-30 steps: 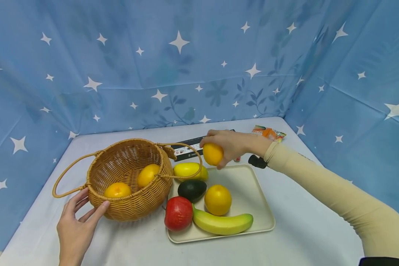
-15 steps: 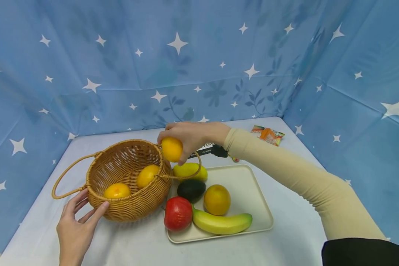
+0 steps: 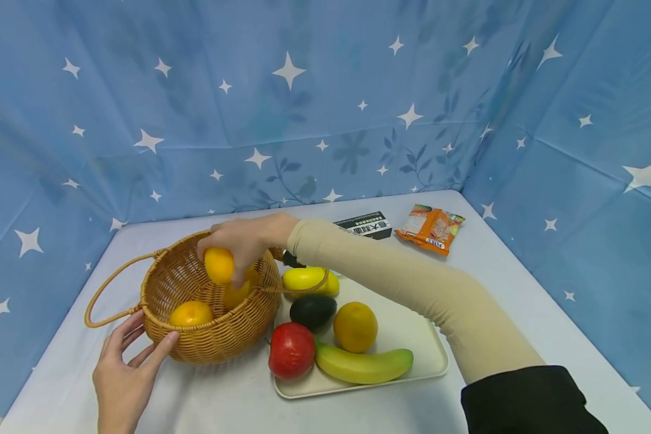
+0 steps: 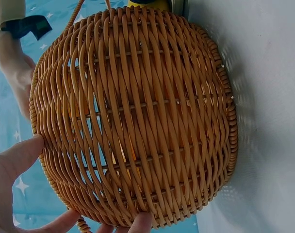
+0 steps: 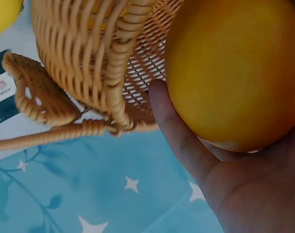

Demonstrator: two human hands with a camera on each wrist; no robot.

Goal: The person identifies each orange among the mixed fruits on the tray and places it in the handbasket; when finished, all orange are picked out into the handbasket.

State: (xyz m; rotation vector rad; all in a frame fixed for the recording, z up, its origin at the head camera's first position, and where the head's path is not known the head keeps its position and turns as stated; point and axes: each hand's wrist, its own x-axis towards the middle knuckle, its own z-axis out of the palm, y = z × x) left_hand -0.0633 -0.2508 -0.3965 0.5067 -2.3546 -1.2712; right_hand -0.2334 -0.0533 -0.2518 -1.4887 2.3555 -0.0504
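Hands apart: right hand (image 3: 243, 240) gripped a yellow-orange fruit (image 3: 219, 265), left hand (image 3: 123, 367) touched the wicker basket (image 3: 217, 346)

With thumb and fingers curled round it, the right hand held the fruit at the basket's opening; whether it was above the rim or just inside, I could not tell. Well apart from it, the left hand rested its spread fingers and thumb on the basket's outer side. Inside lay one orange fruit (image 3: 191, 313) near the front rim and another fruit (image 3: 232, 298), partly hidden behind the right hand.

Just beside the basket, a beige tray (image 3: 401, 331) held a bright yellow fruit (image 3: 304, 279), a dark green fruit (image 3: 311, 311), a red fruit (image 3: 292, 351), a round orange (image 3: 355, 327) and a banana (image 3: 363, 366). Farther back on the white table (image 3: 222, 398) were a black box (image 3: 366, 225), partly covered by the tan sleeve (image 3: 380, 265), and an orange packet (image 3: 433, 229). Behind hung a blue curtain (image 3: 206, 120) with white stars.
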